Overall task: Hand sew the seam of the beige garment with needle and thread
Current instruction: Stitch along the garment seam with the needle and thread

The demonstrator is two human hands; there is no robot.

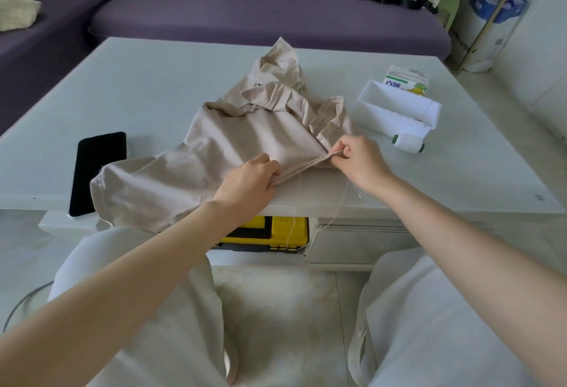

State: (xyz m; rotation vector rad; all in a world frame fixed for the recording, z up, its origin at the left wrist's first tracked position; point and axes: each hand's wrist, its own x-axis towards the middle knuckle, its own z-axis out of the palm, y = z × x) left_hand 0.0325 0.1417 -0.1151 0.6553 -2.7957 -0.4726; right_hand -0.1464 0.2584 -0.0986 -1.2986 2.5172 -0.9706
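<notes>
- Risk: thread (339,210) hangs in a long slack loop off the front edge of the table (153,79), down in front of the yellow case (276,233). It could snag on the edge or knot itself on the next pull.
- Risk: needle is too small to make out, so I cannot tell which hand has it. If it sits loose in the fold, a tug could prick a finger or drop it.
- Risk: if the two hands pull the edge unevenly, the folded layers slip and the stitch line wanders.
- Risk: much of the beige garment (233,147) droops off the near edge by the phone (98,171), and that weight could drag the work off.
- Left hand (248,184): fingers curled, clamping the folded seam edge (302,167) at its near-left end.
- Right hand (359,161): thumb and fingers pinching the same edge at its far-right end.
- Seam runs taut between both hands, just above the table front; the rest of the garment is bunched behind, toward the sofa.
- White thread spool (408,144) lies near the right hand, apart from it, beside the white box (399,110).
</notes>
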